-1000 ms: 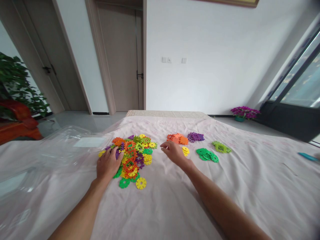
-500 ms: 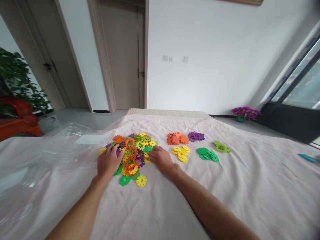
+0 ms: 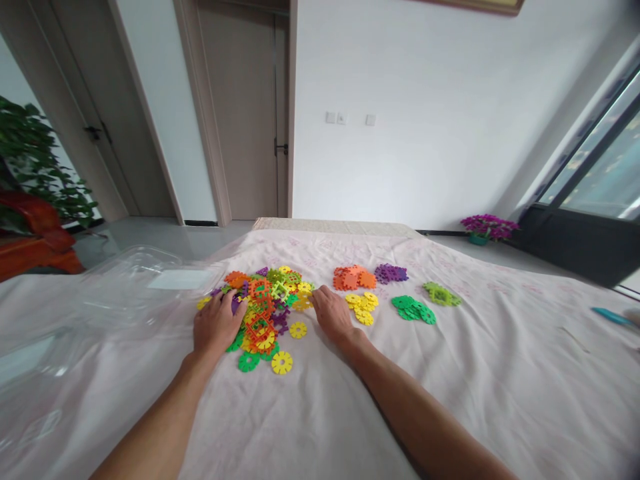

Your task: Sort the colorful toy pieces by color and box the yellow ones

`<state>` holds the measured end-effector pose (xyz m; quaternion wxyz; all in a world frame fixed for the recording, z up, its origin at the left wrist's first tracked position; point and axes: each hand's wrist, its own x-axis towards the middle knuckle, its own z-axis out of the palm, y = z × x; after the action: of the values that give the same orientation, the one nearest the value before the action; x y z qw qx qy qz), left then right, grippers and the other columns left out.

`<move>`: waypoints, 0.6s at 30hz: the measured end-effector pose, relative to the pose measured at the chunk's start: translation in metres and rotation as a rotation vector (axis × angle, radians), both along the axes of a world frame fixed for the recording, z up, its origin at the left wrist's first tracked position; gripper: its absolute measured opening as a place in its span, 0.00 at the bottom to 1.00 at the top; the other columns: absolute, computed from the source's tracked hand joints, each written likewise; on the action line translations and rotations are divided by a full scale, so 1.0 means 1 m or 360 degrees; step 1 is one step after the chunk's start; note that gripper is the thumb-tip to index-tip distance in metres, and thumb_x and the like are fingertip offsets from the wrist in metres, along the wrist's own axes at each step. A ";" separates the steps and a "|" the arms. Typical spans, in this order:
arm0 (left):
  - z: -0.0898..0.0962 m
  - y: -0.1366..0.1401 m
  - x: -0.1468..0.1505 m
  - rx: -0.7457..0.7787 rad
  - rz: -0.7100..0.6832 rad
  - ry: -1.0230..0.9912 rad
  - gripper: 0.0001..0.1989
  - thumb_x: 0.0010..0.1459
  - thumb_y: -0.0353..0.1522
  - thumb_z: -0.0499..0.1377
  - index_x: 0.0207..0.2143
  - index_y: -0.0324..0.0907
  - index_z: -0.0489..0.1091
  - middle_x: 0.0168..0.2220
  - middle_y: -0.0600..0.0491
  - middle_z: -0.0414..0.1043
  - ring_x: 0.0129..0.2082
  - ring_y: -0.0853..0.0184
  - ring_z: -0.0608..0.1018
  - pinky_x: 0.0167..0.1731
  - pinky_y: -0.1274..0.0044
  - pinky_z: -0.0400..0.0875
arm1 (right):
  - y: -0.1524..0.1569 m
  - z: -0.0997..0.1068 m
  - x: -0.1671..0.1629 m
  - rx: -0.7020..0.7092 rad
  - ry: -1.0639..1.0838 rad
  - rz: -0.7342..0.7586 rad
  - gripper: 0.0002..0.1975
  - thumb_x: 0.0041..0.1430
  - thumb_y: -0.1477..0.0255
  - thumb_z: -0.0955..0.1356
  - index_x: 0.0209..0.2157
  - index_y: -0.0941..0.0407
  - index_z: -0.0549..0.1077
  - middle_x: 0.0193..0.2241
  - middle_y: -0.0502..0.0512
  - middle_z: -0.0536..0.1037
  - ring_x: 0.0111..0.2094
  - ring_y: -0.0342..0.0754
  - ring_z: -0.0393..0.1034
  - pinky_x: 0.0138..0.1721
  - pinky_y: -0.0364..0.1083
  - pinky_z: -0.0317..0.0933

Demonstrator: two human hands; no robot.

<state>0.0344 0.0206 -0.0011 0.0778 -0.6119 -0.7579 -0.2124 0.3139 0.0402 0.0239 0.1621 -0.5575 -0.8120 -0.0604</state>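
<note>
A mixed pile of plastic interlocking pieces [image 3: 260, 307] lies on the cloth, with orange, yellow, green and purple ones jumbled together. My left hand [image 3: 217, 323] rests on the pile's left side, fingers spread, and a purple piece [image 3: 236, 303] shows between thumb and fingers. At the right edge of the pile, my right hand [image 3: 333, 313] has its fingers pressed together at a yellow notched disc [image 3: 303, 303]; the grip itself is partly hidden. Two other yellow discs, one below the right hand [image 3: 299, 330] and one nearer me [image 3: 282, 363], lie loose.
Sorted groups sit to the right: orange pieces [image 3: 354, 277], purple pieces [image 3: 391, 273], yellow discs [image 3: 363, 307], green discs [image 3: 413, 309] and light-green pieces [image 3: 442, 294]. Clear plastic containers [image 3: 125, 287] stand at left. A blue object [image 3: 615, 317] lies at far right.
My right hand has shifted a little right, away from the pile, with a yellow disc at its fingertips. A loose yellow disc beside the pile is now uncovered. My left hand stays put.
</note>
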 end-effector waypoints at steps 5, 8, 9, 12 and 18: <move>0.000 0.000 0.000 -0.0003 -0.0010 -0.0015 0.25 0.64 0.45 0.47 0.57 0.45 0.67 0.55 0.45 0.71 0.54 0.55 0.72 0.52 0.65 0.66 | 0.005 0.014 0.024 -0.0027 0.0207 -0.0105 0.16 0.73 0.65 0.55 0.38 0.55 0.70 0.38 0.54 0.74 0.36 0.45 0.68 0.32 0.43 0.50; 0.001 0.000 0.000 -0.0004 -0.0011 -0.0013 0.25 0.64 0.45 0.48 0.57 0.45 0.68 0.55 0.44 0.71 0.53 0.55 0.73 0.52 0.66 0.66 | 0.012 0.028 0.048 -0.0092 0.0277 -0.0178 0.17 0.72 0.66 0.55 0.36 0.56 0.70 0.37 0.55 0.75 0.37 0.46 0.69 0.33 0.43 0.51; 0.001 0.000 0.000 -0.0001 -0.0010 -0.0009 0.25 0.64 0.45 0.48 0.57 0.45 0.68 0.55 0.44 0.71 0.53 0.55 0.72 0.52 0.65 0.66 | 0.015 0.033 0.056 -0.0134 0.0264 -0.0198 0.17 0.72 0.66 0.55 0.35 0.56 0.71 0.36 0.56 0.76 0.38 0.46 0.69 0.34 0.43 0.51; 0.000 0.000 -0.001 -0.0003 -0.0014 0.0005 0.25 0.64 0.46 0.47 0.57 0.45 0.67 0.55 0.45 0.71 0.54 0.55 0.72 0.52 0.66 0.66 | 0.020 0.043 0.081 -0.0268 0.0132 -0.0282 0.19 0.71 0.67 0.55 0.34 0.57 0.73 0.34 0.58 0.77 0.37 0.47 0.71 0.33 0.43 0.51; -0.003 0.002 -0.002 -0.0017 -0.0010 0.0011 0.26 0.63 0.46 0.47 0.57 0.45 0.67 0.56 0.45 0.71 0.54 0.55 0.73 0.52 0.65 0.66 | 0.019 0.049 0.110 -0.0514 -0.0041 -0.0506 0.21 0.69 0.66 0.56 0.37 0.59 0.77 0.39 0.64 0.79 0.39 0.51 0.74 0.35 0.44 0.55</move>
<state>0.0324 0.0226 -0.0044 0.0764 -0.6153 -0.7569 -0.2065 0.4238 0.0593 0.0732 0.0488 -0.6963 -0.7150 0.0383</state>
